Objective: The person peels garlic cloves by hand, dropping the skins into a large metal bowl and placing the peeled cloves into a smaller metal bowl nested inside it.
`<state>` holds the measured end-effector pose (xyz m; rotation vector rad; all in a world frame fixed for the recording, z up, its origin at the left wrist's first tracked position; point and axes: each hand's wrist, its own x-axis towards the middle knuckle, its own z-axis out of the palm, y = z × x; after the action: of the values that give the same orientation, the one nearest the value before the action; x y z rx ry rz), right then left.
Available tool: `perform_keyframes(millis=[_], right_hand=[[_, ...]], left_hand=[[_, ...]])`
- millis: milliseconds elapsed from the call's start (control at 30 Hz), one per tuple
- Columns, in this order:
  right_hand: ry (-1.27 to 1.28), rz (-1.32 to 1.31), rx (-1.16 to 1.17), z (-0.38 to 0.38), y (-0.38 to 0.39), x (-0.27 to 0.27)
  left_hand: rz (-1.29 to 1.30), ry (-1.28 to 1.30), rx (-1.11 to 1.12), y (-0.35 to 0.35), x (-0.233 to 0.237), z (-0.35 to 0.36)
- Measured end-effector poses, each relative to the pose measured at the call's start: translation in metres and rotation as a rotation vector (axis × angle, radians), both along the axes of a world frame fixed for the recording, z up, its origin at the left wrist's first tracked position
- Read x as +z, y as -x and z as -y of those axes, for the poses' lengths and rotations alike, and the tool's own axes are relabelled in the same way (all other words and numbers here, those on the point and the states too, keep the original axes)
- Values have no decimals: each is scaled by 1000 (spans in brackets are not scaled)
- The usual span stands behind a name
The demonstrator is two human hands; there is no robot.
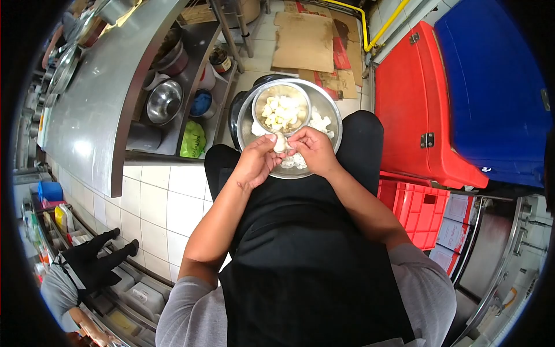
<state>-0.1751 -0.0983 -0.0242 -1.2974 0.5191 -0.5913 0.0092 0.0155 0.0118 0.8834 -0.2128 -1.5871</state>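
Close under the camera, over a black apron [306,260], both forearms run forward from grey sleeves and bend inward at the elbows, so that the hands meet above the lap. The left hand [256,163] lies with its back up and its wrist slightly cocked, knuckles turned toward the right. The right hand [314,150] faces it, fingers curled and thumb tucked in. Between them is a small white piece [281,143], pinched from both sides: each grip is closed down to the fingertips on it, and the two hands touch around it. How the thumbs sit on the piece cannot be told.

The piece is held just over the near rim of a large steel bowl [332,124], which rests on the person's knees. More white pieces [319,122] lie in that bowl, beside and under the hands. Inside it, on the far side, sits a smaller steel bowl [255,103] holding a heap of pale chunks [280,114].

Beyond the knees, flattened cardboard [303,40] lies on the tiled floor. To the right stand a red bin [416,98] and a blue bin [491,87], with a red crate [413,205] nearer. To the left, a long steel surface [98,110] has a shelf beneath carrying another metal bowl [165,101]. At the lower left edge another person [87,266] stands, well apart.
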Motion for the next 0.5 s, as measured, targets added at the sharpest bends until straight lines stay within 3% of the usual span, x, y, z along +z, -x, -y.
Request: perform_keyframes(millis=[133, 233, 267, 333, 367, 433, 500], right_hand=[[-109, 137, -15, -8, -7, 11], [388, -90, -107, -14, -8, 21], [387, -91, -106, -11, -5, 21], [657, -50, -116, -5, -1, 23], [656, -51, -117, -5, 1, 18], [225, 50, -34, -6, 2, 12], [195, -49, -69, -5, 1, 15]], left_hand=[[-106, -49, 43, -1, 10, 3], [48, -85, 36, 12, 19, 5], [47, -86, 37, 11, 14, 4], [104, -17, -34, 3, 2, 2], [54, 3, -75, -3, -4, 0], [51, -12, -83, -2, 1, 0], [50, -25, -88, -3, 3, -2]])
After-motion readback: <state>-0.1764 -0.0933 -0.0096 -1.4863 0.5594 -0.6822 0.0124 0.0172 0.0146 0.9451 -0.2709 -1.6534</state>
